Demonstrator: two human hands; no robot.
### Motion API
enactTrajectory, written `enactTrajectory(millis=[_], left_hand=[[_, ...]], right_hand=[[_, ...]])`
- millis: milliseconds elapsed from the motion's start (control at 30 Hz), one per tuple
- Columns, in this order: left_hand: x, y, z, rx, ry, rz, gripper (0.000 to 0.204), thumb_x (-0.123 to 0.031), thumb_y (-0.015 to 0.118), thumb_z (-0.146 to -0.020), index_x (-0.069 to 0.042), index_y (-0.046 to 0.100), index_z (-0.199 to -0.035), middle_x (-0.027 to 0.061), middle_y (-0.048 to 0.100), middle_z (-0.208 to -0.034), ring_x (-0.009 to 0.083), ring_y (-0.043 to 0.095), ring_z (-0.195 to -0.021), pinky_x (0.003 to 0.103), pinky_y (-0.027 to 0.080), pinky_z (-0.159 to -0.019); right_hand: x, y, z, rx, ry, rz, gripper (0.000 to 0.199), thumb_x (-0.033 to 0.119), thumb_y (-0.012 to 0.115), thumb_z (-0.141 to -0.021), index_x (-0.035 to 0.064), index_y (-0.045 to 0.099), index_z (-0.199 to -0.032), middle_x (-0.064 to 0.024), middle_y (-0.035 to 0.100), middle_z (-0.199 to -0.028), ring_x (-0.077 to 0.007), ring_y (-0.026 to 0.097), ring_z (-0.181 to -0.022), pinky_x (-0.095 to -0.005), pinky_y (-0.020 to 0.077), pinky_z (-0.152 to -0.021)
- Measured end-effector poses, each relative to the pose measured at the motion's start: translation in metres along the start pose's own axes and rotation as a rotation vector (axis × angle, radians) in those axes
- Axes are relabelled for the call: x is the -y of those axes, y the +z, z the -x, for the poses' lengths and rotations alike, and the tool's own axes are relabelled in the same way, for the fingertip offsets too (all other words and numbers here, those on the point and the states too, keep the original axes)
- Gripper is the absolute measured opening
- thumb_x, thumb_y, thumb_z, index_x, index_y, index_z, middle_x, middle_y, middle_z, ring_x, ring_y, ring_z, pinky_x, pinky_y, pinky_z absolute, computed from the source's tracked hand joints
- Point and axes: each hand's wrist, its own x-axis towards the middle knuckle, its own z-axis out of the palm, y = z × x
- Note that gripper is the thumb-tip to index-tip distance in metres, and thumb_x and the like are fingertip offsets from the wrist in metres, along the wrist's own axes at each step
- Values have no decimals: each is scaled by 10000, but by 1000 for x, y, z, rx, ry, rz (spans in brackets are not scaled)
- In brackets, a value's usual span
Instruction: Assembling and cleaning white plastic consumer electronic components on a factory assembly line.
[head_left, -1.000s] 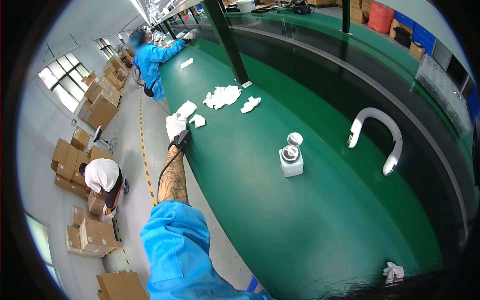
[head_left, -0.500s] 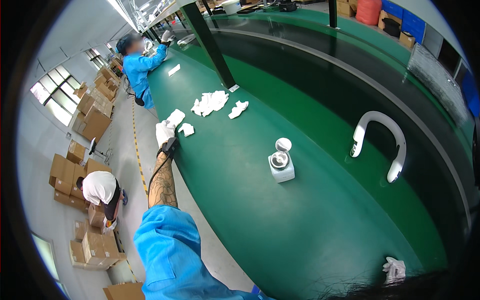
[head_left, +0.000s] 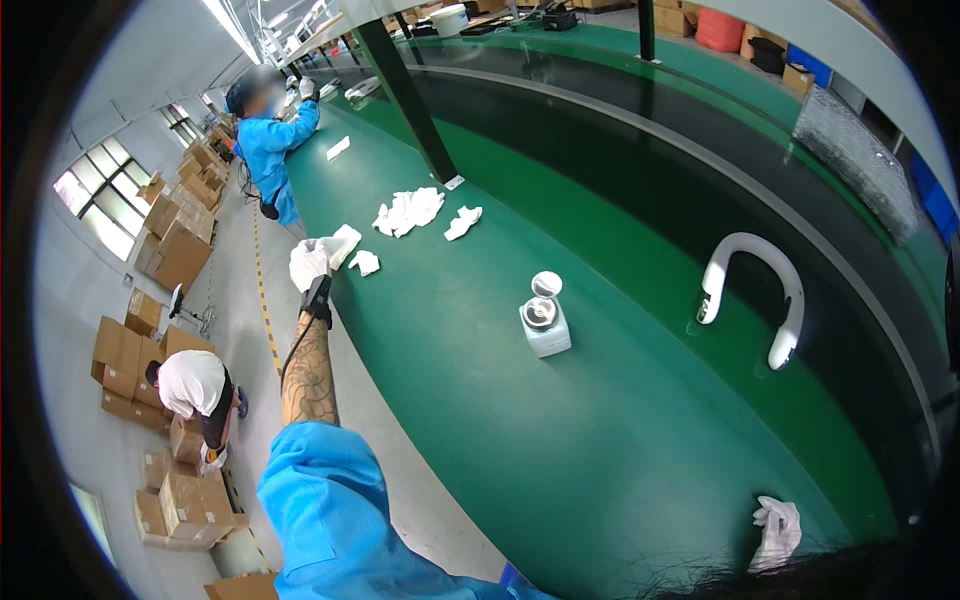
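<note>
Green bench top (head_left: 450,400) smooth, slightly glossy. White neckband piece (head_left: 765,290) glossy smooth plastic. Small white dispenser (head_left: 545,322) plastic, shiny metal top. Far-left rags (head_left: 408,210) crumpled matt cloth. Left hand (head_left: 308,262) in white cloth glove.

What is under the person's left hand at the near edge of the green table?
The gloved left hand rests on a white cloth lying on the green table; the part beneath the hand is covered.

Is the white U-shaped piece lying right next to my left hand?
No, the white U-shaped piece lies far across the green bench from the left hand, which rests on a white cloth.
</note>
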Motion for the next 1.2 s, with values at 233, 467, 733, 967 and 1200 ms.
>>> enactTrajectory(millis=[233, 467, 733, 967, 1200], left_hand=[[-102, -95, 49, 247, 208, 731, 251, -231, 618, -1090, -11, 667, -1199, 67, 725, -1057, 132, 679, -932, 311, 561, -862], [-236, -189, 138, 561, 408, 1066, 226, -22, 534, -1034, -24, 589, -1253, 53, 640, -1179, 136, 597, -1110, 289, 488, -987], [-277, -182, 180, 740, 551, 882, 160, 8, 500, -1021, -45, 637, -1085, 52, 640, -1028, 171, 617, -1042, 323, 513, -938], [-258, -156, 184, 973, 431, 848, 157, -50, 544, -987, -24, 634, -1113, 118, 694, -1074, 190, 656, -1021, 342, 562, -901], [-267, -196, 218, 686, 757, 398, 220, -139, 676, -957, 4, 696, -1124, 182, 730, -1081, 334, 733, -956, 390, 579, -896]], right_hand=[[84, 49, -22, -21, -37, 169, 169, 46, 634, -989, 48, 787, -1059, -67, 691, -807, -167, 616, -723, -296, 489, -687], [72, 47, -17, -47, -84, 180, 223, 133, 603, -1071, -4, 780, -1067, -79, 702, -882, -153, 652, -756, -292, 529, -705], [75, 50, -16, -84, -77, 118, 179, 129, 624, -1027, 77, 792, -1058, -52, 712, -831, -185, 648, -740, -317, 516, -698], [81, 54, -18, -73, -71, 62, 185, 139, 620, -1027, 84, 792, -1066, -38, 721, -837, -164, 646, -728, -310, 524, -692], [75, 59, -19, -86, -93, 66, 164, 140, 644, -1022, 100, 795, -1072, -26, 732, -850, -152, 655, -742, -307, 538, -709]])
